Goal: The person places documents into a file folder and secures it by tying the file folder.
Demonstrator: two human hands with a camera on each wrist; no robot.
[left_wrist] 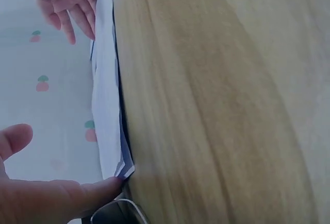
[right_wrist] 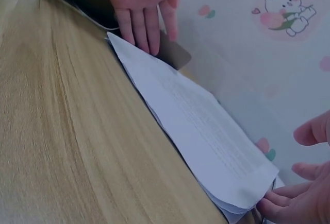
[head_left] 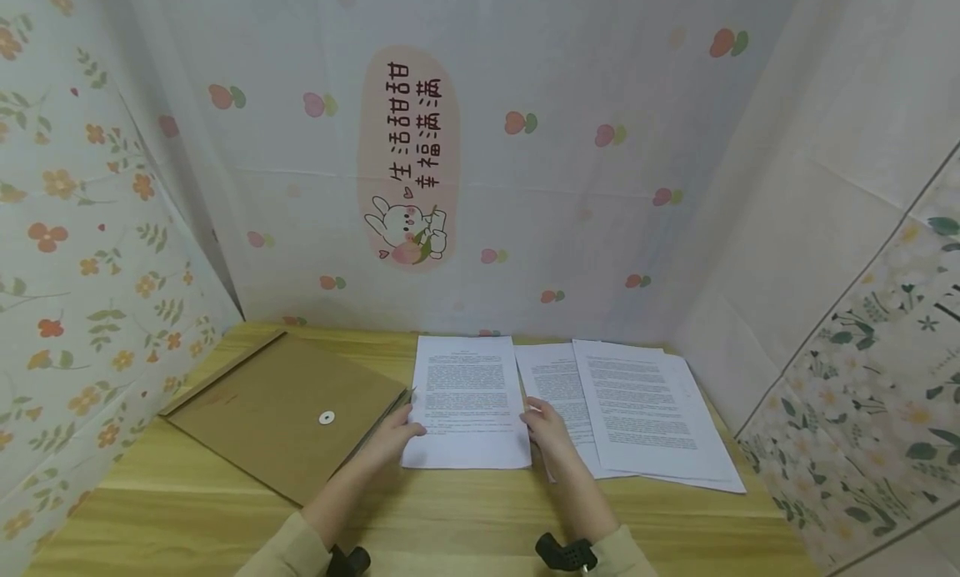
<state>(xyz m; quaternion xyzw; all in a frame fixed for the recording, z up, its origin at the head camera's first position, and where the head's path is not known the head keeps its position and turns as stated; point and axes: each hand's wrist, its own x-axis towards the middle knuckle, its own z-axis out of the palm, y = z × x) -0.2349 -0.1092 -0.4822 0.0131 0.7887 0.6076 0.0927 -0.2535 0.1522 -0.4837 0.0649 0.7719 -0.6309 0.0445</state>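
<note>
A thin stack of printed sheets (head_left: 468, 393) lies flat in the middle of the table. At its left edge is my left hand (head_left: 390, 435), the fingers mostly straight and the thumb apart. My right hand (head_left: 549, 431) is at the opposite edge, with fingertips touching the paper's side. In the left wrist view, the left hand (left_wrist: 56, 195) has a fingertip against the stack's corner. Seen from the right wrist, several slightly uneven sheet edges (right_wrist: 227, 206) show beside the right fingers (right_wrist: 281, 198). Neither hand is curled round the paper.
A brown document envelope (head_left: 277, 410) with a white round button (head_left: 326, 418) lies turned at an angle on the left. More printed sheets (head_left: 637, 406) overlap at the right, close to the middle stack. A patterned cloth (head_left: 555, 210) hangs behind the wooden table (head_left: 450, 527).
</note>
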